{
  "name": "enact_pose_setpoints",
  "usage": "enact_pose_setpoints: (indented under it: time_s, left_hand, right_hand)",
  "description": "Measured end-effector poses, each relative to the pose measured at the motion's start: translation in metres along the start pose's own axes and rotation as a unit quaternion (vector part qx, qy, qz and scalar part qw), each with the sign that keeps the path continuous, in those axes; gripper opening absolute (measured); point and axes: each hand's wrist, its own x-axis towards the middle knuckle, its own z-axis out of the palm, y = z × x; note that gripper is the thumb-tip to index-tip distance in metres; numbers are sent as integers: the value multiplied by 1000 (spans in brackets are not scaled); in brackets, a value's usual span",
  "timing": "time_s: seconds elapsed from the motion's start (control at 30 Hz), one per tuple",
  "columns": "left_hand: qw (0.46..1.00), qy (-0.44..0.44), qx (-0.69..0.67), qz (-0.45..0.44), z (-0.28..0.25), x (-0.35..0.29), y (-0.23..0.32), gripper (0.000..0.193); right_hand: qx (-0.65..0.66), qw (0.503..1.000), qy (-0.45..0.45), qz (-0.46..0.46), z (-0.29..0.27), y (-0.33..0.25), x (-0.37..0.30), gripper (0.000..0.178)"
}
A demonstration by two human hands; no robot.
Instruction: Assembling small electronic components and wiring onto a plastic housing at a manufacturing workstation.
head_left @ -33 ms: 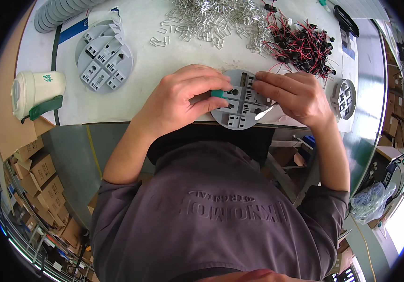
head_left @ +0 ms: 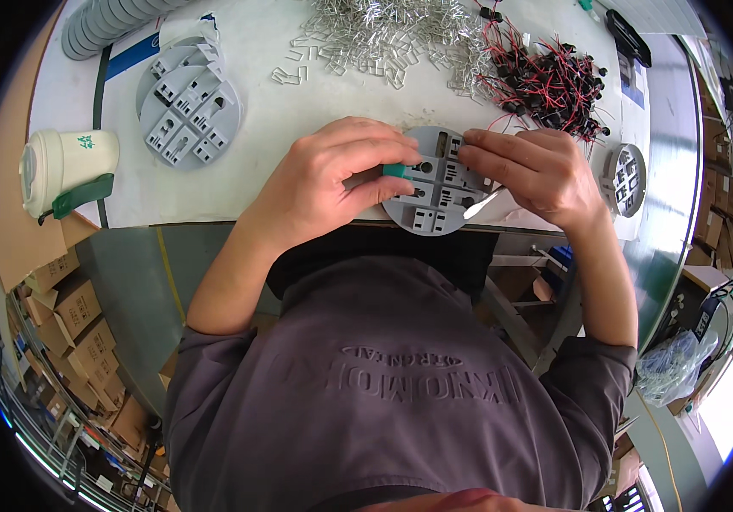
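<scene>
A round grey plastic disc (head_left: 424, 224) with slots and raised blocks lies at the near edge of the table, in front of my body. At its left side my left hand (head_left: 332, 175) has thumb and index finger closed round a small green piece (head_left: 395, 170). My right hand (head_left: 537, 171) rests on the disc's right side, its fingertips near the upper slots. From under its fingers a thin shiny metal tool (head_left: 484, 204) sticks out over the disc; the rest of it is hidden in the hand, so its exact kind does not show.
Bent metal clips (head_left: 392, 43) lie heaped at the back, beside a pile of black parts with red wires (head_left: 554, 85). More slotted grey discs (head_left: 187, 119) sit at the left, another disc (head_left: 627, 179) at the right. A lidded cream cup (head_left: 72, 166) stands far left.
</scene>
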Motion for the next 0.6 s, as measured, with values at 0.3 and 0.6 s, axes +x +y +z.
enact_pose_setpoints:
  time_s: [0.3, 0.6]
  left_hand:
    - [1000, 3, 10, -2, 1, -3, 2, 31]
    - [993, 24, 114, 34, -1, 23, 27, 34]
  right_hand:
    - [-30, 999, 11, -7, 0, -2, -2, 30]
    - [-50, 961, 139, 233, 28, -85, -18, 42]
